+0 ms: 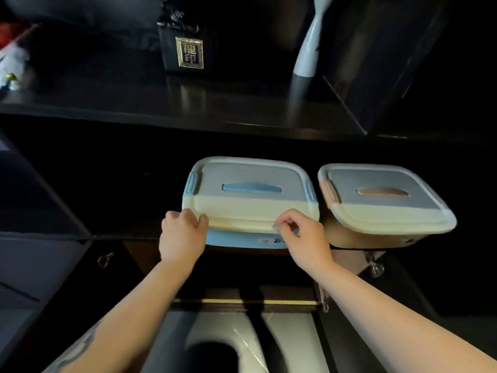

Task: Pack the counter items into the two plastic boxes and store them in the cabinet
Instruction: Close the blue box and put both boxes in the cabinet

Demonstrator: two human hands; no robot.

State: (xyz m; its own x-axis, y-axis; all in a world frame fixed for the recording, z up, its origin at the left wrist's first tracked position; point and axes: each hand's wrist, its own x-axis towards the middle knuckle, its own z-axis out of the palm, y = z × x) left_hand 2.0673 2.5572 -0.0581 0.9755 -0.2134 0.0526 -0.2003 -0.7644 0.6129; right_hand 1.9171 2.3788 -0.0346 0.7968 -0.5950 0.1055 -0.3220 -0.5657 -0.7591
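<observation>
Two lidded plastic boxes stand side by side on a dark cabinet shelf under the counter. The blue box (250, 195) is on the left, with blue clips and a blue handle in its pale lid. The pink box (384, 200) is to its right, lid closed. My left hand (183, 232) rests against the blue box's front left corner, fingers curled on the lid rim. My right hand (301, 232) touches the front right edge of the same lid with pinched fingers. What the boxes hold is hidden.
Above the shelf runs the dark counter (161, 103), with a black gift bag (185, 47) at the back, a white vase (309, 44) to its right and a white object (10, 68) at far left. An open cabinet door (373, 262) hangs at lower right.
</observation>
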